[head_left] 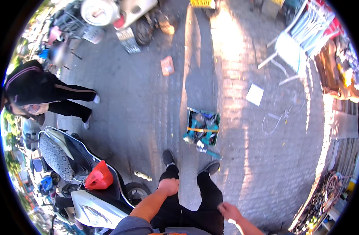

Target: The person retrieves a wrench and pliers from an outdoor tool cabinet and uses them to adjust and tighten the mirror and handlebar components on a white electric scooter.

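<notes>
My left hand [169, 187] is closed in a loose fist in front of my left leg, with nothing showing in it. Beside my right thigh, my right hand [230, 212] has its fingers curled in, and nothing shows in them either. On the ground just ahead of my feet is a green crate [187, 117] full of teal and dark tools, out of reach of both hands. An orange strap [203, 130] runs across its top. A teal tool with a long handle [211, 152] pokes out over the near edge.
At the left a parked scooter [56, 152] carries a red plastic bag [99, 177]. A person in dark clothes [34, 86] stands beyond it. Another scooter [136, 9] is at the far left. A white chair [289, 51] and white sheet [254, 94] lie to the right.
</notes>
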{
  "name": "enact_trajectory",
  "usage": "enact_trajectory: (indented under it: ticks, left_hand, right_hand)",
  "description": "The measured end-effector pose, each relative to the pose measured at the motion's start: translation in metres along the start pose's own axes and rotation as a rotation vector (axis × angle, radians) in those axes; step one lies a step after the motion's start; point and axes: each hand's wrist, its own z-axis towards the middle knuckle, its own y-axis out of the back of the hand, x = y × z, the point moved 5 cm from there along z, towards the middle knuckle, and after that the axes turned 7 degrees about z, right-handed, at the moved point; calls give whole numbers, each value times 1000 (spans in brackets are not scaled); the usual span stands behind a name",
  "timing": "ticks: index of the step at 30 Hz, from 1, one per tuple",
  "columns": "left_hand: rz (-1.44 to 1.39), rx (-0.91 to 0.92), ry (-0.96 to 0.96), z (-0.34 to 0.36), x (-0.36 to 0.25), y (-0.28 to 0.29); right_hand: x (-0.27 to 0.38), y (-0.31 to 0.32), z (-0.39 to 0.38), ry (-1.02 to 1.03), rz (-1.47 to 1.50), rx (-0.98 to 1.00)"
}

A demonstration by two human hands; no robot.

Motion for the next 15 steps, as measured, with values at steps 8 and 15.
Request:
enact_trajectory:
  ticks: [8, 15]
  left_hand:
    - [-165, 12, 179, -249, -106, 166]
    - [-912, -197, 219, -392, -223, 96]
  right_hand:
    - [-57, 9, -185, 86, 333, 159]
    - [-63, 91, -203, 516, -425, 308]
